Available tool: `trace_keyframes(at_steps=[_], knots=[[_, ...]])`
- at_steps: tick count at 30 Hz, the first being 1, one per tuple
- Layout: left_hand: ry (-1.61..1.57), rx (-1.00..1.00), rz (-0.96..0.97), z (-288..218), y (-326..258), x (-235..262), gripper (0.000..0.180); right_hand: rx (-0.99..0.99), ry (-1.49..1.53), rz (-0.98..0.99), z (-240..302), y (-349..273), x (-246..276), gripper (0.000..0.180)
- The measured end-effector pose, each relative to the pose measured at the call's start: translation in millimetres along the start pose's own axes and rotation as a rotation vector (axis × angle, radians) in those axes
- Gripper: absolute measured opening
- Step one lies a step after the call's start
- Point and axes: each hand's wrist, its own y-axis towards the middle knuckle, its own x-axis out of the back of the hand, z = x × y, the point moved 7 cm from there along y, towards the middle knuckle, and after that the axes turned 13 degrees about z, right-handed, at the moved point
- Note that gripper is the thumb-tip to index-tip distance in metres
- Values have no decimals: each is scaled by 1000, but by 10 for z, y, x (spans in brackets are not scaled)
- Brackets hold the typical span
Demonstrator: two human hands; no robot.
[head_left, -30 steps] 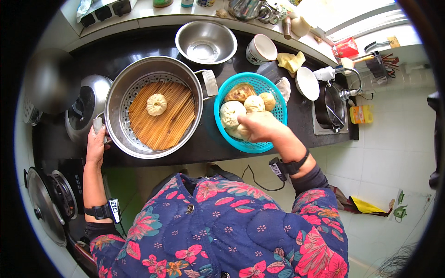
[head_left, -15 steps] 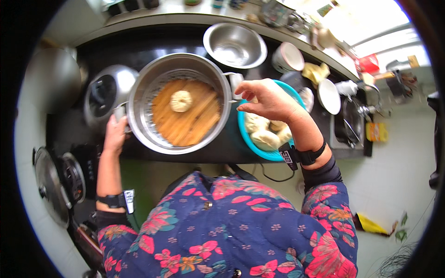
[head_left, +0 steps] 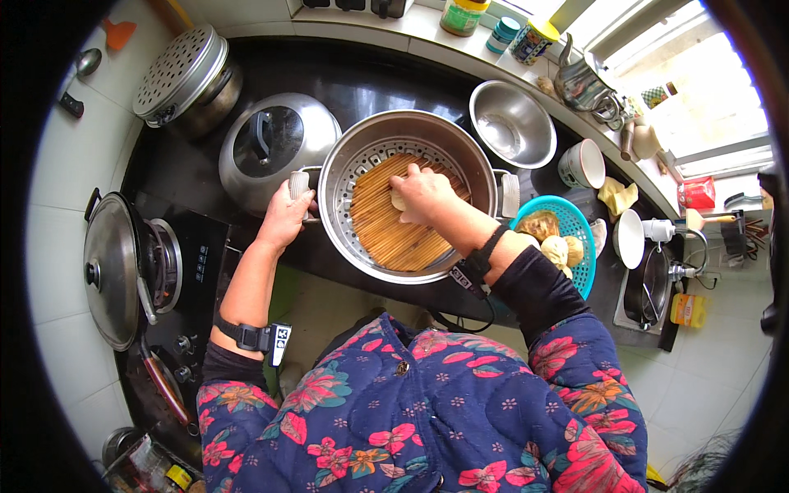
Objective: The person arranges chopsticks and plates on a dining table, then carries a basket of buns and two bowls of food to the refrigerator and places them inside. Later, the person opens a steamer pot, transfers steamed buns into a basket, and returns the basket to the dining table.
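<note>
A steel steamer pot [head_left: 331, 226] with a perforated bottom stands on the counter, a round bamboo mat [head_left: 396, 241] lying inside it. My left hand [head_left: 283, 217] is closed on the pot's left handle [head_left: 299, 182]. Inside the pot, my right hand [head_left: 424, 195] has its fingers closed round a pale dough bun [head_left: 398, 200] on the mat; the hand covers most of the bun. To the right of the pot, a turquoise basket [head_left: 582, 278] holds several dough buns [head_left: 555, 248], partly behind my right forearm.
A domed steel lid [head_left: 319, 123] sits left of the pot. Behind are a steel bowl [head_left: 514, 123] and a white bowl [head_left: 580, 164]. A lidded wok [head_left: 113, 271] stands by the stove at left; a sink [head_left: 645, 296] is at right.
My right hand has come from beside the pot's right handle down into the pot, onto the bun. My left hand stays at the left handle. The whole view has shifted.
</note>
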Motion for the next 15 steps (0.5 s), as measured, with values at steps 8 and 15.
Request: trace_keyframes(at_steps=[8, 15], knots=[[-6, -27, 9, -20, 5, -14, 23, 106, 497, -42, -505, -409, 289, 51], [36, 24, 24, 10, 9, -3, 26, -14, 835, -479, -1731, -2426, 150, 69]])
